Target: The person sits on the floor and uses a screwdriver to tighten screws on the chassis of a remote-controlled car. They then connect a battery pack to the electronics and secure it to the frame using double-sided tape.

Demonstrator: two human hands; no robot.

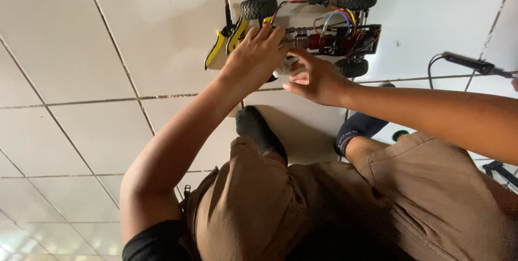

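Note:
A small model car chassis (334, 37) with black knobbly tyres, red parts and coloured wires lies on the white tiled floor (108, 50). My left hand (253, 56) lies over its left end beside one wheel (258, 7), fingers stretched onto the frame, holding it down. My right hand (315, 80) comes in from the right, its fingertips apart and touching a pale part at the chassis's near edge. Yellow-and-black pliers (220, 45) lie just left of my left hand, partly under it.
A black pen-shaped tool with a cable (469, 64) lies at the right. My legs in brown trousers (324, 207) and black socks (259, 129) fill the lower frame. A small green object (400, 135) and a black tool (499, 172) sit beside my right leg.

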